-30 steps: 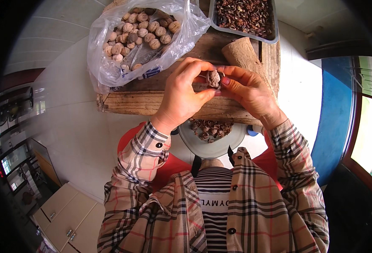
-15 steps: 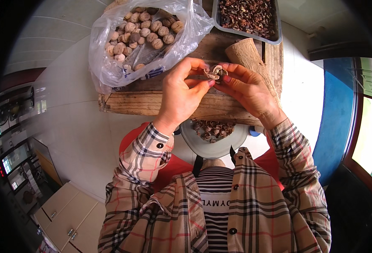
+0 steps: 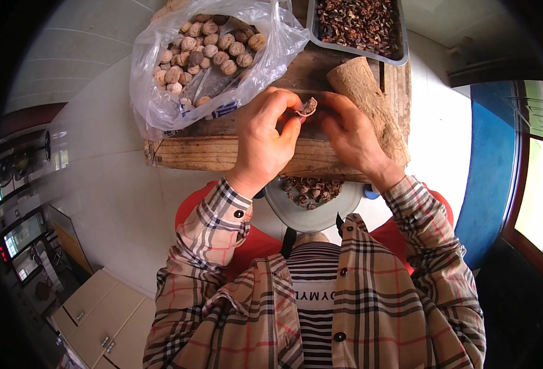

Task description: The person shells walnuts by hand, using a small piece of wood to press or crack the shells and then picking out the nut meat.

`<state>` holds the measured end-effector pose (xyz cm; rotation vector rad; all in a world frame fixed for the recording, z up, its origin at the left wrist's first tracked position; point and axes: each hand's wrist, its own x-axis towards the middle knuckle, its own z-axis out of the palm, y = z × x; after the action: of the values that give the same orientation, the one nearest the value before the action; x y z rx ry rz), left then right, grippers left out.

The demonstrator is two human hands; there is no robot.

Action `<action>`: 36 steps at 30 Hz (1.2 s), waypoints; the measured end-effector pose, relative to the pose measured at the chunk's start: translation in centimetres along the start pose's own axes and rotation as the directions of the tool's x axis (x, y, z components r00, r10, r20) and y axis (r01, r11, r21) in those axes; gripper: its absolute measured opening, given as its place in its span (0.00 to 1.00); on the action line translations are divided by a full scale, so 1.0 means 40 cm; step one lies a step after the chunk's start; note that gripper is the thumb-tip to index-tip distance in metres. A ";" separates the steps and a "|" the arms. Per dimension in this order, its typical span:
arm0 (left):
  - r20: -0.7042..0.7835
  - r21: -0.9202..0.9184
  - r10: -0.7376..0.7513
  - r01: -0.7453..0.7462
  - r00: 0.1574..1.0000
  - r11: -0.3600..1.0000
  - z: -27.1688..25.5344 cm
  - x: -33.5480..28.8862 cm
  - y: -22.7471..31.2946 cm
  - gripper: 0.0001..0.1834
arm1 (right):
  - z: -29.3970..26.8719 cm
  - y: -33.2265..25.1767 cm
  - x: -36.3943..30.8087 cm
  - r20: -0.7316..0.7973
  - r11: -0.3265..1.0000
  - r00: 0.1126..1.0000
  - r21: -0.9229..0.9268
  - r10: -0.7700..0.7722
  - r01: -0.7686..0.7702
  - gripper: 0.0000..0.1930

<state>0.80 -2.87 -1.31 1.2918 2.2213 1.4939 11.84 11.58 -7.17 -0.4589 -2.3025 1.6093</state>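
My left hand (image 3: 266,134) pinches a broken piece of walnut shell (image 3: 309,107) between thumb and fingertips, above the wooden bench. Just right of it is my right hand (image 3: 356,136), its fingers bent inward; their tips are in shadow, and whatever they grip is hidden. Behind my left hand a clear plastic bag (image 3: 145,98) stands open with several whole walnuts (image 3: 226,42) inside. A short log (image 3: 365,86) lies on the bench beside my right hand.
A metal tray (image 3: 399,59) of dark nut pieces (image 3: 359,23) sits at the far right of the wooden bench (image 3: 191,151). Below the near edge is a pale basin (image 3: 277,206) with broken shells (image 3: 311,190). A blue panel (image 3: 485,166) stands at right, a cabinet (image 3: 102,313) at lower left.
My hands have drawn apart slightly. The shell piece, earlier between both hands, is now in my left fingers alone, and my right fingertips have curled away from it.
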 end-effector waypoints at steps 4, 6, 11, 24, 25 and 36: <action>-0.001 0.093 0.085 -0.084 0.996 0.992 0.001 0.001 0.000 0.15 | -0.049 -0.107 0.019 0.187 0.812 0.936 0.465 0.299 -0.352 0.16; 0.043 0.119 0.106 -0.110 0.993 0.987 0.003 0.004 0.012 0.15 | -0.050 -0.095 0.015 0.179 0.855 0.959 0.437 0.221 -0.278 0.16; 0.047 -0.240 -0.164 0.171 0.985 0.955 0.020 0.005 0.024 0.13 | -0.051 -0.081 0.012 0.158 0.745 0.963 0.610 0.220 -0.270 0.10; 0.113 -0.395 -0.264 0.287 0.958 0.873 0.023 0.001 0.018 0.13 | -0.065 -0.095 -0.004 0.121 0.719 0.976 0.660 0.183 -0.217 0.09; 0.140 -0.359 -0.245 0.280 0.959 0.890 0.022 0.003 0.022 0.13 | -0.065 -0.096 -0.005 0.111 0.695 0.975 0.685 0.194 -0.217 0.09; 0.106 -0.091 0.041 -0.031 0.993 0.995 0.036 0.003 0.040 0.14 | -0.062 -0.088 -0.009 0.083 0.706 0.963 0.664 0.258 -0.246 0.08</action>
<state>2.41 -1.61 -0.66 1.3581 2.0516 1.4799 12.86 12.41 -3.07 -0.6071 -1.5036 2.3974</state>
